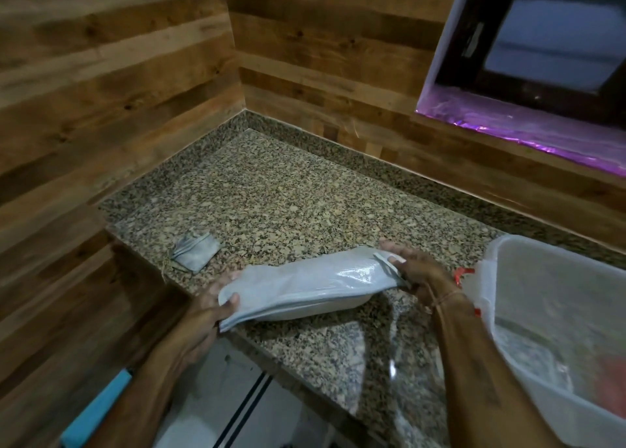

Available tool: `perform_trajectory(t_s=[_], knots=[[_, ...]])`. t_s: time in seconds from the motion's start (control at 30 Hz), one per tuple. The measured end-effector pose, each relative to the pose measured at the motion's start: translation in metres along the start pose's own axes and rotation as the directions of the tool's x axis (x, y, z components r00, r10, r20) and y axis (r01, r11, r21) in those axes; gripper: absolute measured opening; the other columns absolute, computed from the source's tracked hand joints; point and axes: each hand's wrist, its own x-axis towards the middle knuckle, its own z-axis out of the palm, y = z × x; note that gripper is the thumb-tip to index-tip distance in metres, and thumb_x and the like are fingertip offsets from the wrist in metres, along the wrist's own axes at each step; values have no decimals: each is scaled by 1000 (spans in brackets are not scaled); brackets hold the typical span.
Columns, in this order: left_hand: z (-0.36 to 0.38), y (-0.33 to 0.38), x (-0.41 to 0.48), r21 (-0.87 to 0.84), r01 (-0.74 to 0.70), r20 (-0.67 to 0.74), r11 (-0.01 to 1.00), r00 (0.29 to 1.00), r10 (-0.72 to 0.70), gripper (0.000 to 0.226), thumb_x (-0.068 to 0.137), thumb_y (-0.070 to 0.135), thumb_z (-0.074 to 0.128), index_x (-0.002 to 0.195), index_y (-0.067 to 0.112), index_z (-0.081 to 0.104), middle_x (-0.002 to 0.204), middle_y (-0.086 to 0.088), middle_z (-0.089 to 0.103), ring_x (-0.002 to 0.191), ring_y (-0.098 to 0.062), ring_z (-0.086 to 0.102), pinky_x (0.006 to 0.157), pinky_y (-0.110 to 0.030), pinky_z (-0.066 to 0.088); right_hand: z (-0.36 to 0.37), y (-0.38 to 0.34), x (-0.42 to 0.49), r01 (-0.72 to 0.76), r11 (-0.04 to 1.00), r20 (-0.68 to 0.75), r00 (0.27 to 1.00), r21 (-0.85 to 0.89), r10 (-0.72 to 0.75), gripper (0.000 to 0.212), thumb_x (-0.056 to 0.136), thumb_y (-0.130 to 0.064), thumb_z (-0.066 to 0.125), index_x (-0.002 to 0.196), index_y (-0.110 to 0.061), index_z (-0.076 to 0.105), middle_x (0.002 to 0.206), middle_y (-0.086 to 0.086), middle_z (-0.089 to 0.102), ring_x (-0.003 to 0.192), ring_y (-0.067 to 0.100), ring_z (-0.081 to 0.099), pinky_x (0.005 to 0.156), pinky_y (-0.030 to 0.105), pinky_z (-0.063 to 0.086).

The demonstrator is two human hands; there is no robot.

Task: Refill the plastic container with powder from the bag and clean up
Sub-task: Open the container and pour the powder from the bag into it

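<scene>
Clean-up step, likely: left hand (210, 307) grips the flat bag (305, 285) at its left end and right hand (418, 271) pinches the right end. The bag sits low over the worktop (288, 193) front edge, long axis left-right, right end farther back. Next move probably a fold, ends brought together. Plastic container (548, 298) just right. Folded grey scrap (194, 249) farther back.

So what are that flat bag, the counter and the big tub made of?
The bag looks like plastic sacking, perhaps woven, grey-white with a glossy film: it creases stiffly and glints. The counter looks like polished granite: speckled brown, black and cream, with a sheen. The tub is likely translucent plastic: milky, see-through walls, red clips.
</scene>
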Motion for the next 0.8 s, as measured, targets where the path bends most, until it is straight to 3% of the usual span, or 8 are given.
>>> perform_trajectory(t_s=[0.07, 0.1, 0.23, 0.37, 0.47, 0.6, 0.7, 0.8], knots=[[-2, 13, 1, -71, 163, 44, 984, 986, -160, 30, 109, 24, 44, 135, 19, 58, 135, -8, 64, 89, -20, 73, 58, -24, 62, -2, -16, 1, -92, 984, 21, 995, -150, 96, 19, 103, -12, 61, 111, -23, 74, 118, 9, 72, 76, 21, 64, 46, 24, 58], [-3, 22, 4, -103, 247, 83, 963, 967, -239, 38, 108, 39, 38, 130, 19, 62, 127, -11, 71, 84, -23, 77, 56, -29, 63, -1, -23, 1, -141, 971, 16, 989, -190, 147, 9, 102, -19, 65, 106, -20, 73, 114, 11, 72, 77, 23, 65, 48, 27, 60], [-13, 37, 29, -65, 462, 228, 884, 870, -438, 88, 89, 80, 28, 132, 13, 66, 132, -22, 69, 119, -38, 69, 101, -51, 56, -4, -51, 6, -268, 907, -34, 962, -325, 273, 39, 87, -50, 78, 97, -14, 68, 105, 13, 69, 95, 34, 72, 71, 46, 66], [-13, 29, 52, -68, 486, 200, 871, 862, -466, 71, 97, 64, 44, 133, 8, 65, 124, -21, 73, 103, -33, 76, 85, -46, 64, -2, -62, 25, -352, 803, 99, 888, -481, 448, 62, 85, -60, 75, 118, -8, 67, 110, 18, 71, 83, 30, 72, 56, 41, 63], [-14, 21, 61, 5, 519, 252, 855, 826, -504, 70, 90, 56, 64, 141, 8, 57, 130, -22, 71, 112, -35, 73, 95, -51, 60, 0, -54, 43, -331, 819, 227, 851, -470, 474, 63, 80, -52, 76, 121, -4, 68, 86, 11, 75, 62, 20, 70, 52, 32, 61], [-8, 14, 69, 34, 551, 236, 834, 806, -543, 41, 101, 36, 59, 124, 3, 63, 104, -16, 80, 84, -25, 79, 72, -36, 66, 4, -28, 66, -321, 861, 307, 837, -396, 453, 70, 88, -35, 77, 153, -25, 51, 144, 7, 61, 111, 21, 66, 73, 26, 63], [-7, 6, 79, 74, 543, 185, 836, 817, -547, 38, 102, 29, 60, 127, 1, 61, 107, -16, 79, 90, -27, 78, 74, -36, 66, 12, -11, 76, -240, 853, 411, 795, -464, 447, 95, 69, -38, 94, 152, -33, 49, 149, 12, 59, 130, 35, 57, 107, 52, 48], [-11, -8, 86, 61, 526, 170, 848, 832, -529, 28, 102, 21, 60, 123, 3, 63, 99, -13, 81, 81, -24, 79, 66, -34, 65, 22, -1, 73, -205, 883, 418, 821, -423, 390, 69, 81, -19, 79, 143, -32, 55, 144, 17, 62, 130, 42, 56, 109, 60, 44]])
